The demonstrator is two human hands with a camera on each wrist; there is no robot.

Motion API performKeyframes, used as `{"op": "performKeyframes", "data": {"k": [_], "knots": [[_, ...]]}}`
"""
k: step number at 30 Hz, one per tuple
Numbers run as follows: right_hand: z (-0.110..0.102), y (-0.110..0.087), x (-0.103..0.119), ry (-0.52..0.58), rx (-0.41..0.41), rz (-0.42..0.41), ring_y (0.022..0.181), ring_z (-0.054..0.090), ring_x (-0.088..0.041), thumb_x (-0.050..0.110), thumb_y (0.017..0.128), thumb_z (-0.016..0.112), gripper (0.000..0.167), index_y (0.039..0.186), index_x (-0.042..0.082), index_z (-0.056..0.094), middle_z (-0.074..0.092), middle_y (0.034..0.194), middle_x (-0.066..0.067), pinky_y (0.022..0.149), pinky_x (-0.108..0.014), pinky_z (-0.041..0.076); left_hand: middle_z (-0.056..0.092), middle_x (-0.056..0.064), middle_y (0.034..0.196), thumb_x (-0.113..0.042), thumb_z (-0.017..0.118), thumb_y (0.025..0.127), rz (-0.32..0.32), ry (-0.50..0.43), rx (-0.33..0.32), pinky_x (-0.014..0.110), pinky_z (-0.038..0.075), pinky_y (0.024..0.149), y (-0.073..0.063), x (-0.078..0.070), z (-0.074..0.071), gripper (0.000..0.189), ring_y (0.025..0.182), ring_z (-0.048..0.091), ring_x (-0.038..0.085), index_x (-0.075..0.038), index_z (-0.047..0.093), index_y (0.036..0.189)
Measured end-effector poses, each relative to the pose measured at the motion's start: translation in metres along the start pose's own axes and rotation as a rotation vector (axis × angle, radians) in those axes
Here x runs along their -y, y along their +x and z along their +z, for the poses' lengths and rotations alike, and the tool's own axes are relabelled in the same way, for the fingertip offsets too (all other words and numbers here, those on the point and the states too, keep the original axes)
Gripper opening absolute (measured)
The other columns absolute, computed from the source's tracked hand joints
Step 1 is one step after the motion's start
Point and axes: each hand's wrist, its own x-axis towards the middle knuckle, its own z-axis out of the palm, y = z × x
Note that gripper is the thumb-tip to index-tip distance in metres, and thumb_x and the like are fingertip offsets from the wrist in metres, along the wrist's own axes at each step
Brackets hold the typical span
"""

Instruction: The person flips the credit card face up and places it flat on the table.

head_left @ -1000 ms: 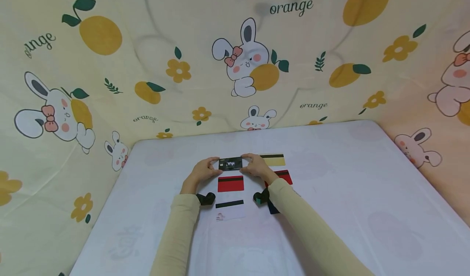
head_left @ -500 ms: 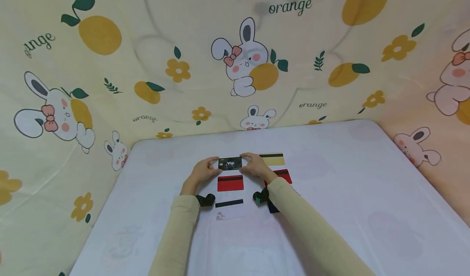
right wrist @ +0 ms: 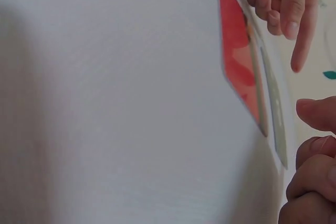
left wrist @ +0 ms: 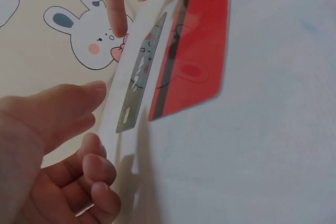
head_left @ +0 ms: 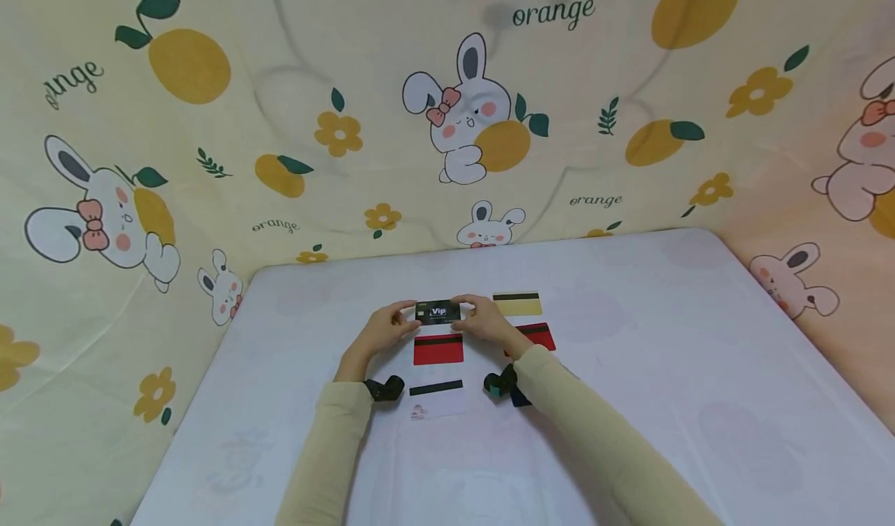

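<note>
A black card with "Vip" on it point(head_left: 438, 311) lies on the white table, at the top of a column of cards. My left hand point(head_left: 381, 330) is at its left end and my right hand point(head_left: 482, 320) overlaps its right end in the head view. The left wrist view shows the card point(left wrist: 137, 82) flat on the table, a gap between it and the left thumb, and other fingers loosely curled. In the right wrist view, the right thumb and fingers point(right wrist: 315, 116) are apart from the card point(right wrist: 273, 108). Just below it lies a red card point(head_left: 438, 350) with a dark stripe.
A white card point(head_left: 437, 405) with a black stripe lies nearer me. To the right are a gold card point(head_left: 517, 305), a second red card point(head_left: 538, 334) and a dark card point(head_left: 519, 396), partly covered by my right arm. A printed cloth point(head_left: 419, 223) hangs behind the table.
The right hand has shifted slightly left over the card's end, uncovering more of the gold card. Both wrists have moved a little; the cards stay in place.
</note>
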Motion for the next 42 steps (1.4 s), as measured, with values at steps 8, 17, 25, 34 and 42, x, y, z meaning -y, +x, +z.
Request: {"op": "performKeyframes", "data": {"k": [8,17,25,34,42], "knots": [[0.0,-0.008,0.002,0.042,0.003,0.013,0.05,0.039,-0.011,0.017,0.086,0.07,0.049,0.133,0.015,0.056,0.041,0.057,0.003,0.05,-0.021,0.034,0.053,0.002,0.073,-0.023,0.068,0.089,-0.005,-0.032,0.033,0.022,0.037,0.06,-0.007,-0.001,-0.001,0.05,0.06,0.046,0.011,-0.01,0.055,0.136],[0.001,-0.019,0.004,0.144,0.028,0.026,0.049,0.039,-0.01,0.015,0.084,0.071,0.049,0.132,0.012,0.057,0.043,0.055,0.004,0.049,-0.022,0.035,0.053,0.001,0.073,-0.022,0.068,0.089,0.034,-0.041,0.031,0.021,0.037,0.059,-0.017,-0.006,0.002,0.05,0.058,0.045,0.01,-0.007,0.055,0.135],[0.003,-0.024,0.002,0.125,0.018,0.049,0.048,0.042,-0.009,0.015,0.083,0.073,0.048,0.129,0.012,0.06,0.045,0.054,0.005,0.05,-0.021,0.037,0.054,0.004,0.072,-0.02,0.069,0.088,0.112,-0.056,0.052,0.02,0.037,0.058,-0.028,-0.004,0.003,0.047,0.058,0.045,0.008,-0.004,0.058,0.131],[0.007,-0.037,0.006,0.087,0.029,0.071,0.046,0.041,-0.011,0.017,0.082,0.075,0.048,0.127,0.013,0.061,0.044,0.052,0.003,0.05,-0.022,0.034,0.052,0.001,0.074,-0.025,0.073,0.085,0.072,-0.055,0.079,0.021,0.036,0.06,-0.037,-0.003,0.008,0.049,0.068,0.045,0.011,-0.01,0.06,0.13],[0.009,-0.042,0.006,0.073,0.047,0.063,0.047,0.043,-0.01,0.014,0.079,0.077,0.053,0.129,0.011,0.06,0.05,0.055,0.002,0.049,-0.021,0.034,0.051,0.0,0.074,-0.02,0.072,0.086,0.067,-0.007,0.081,0.02,0.035,0.059,-0.04,-0.003,0.011,0.047,0.066,0.043,0.011,-0.009,0.06,0.129]]}}
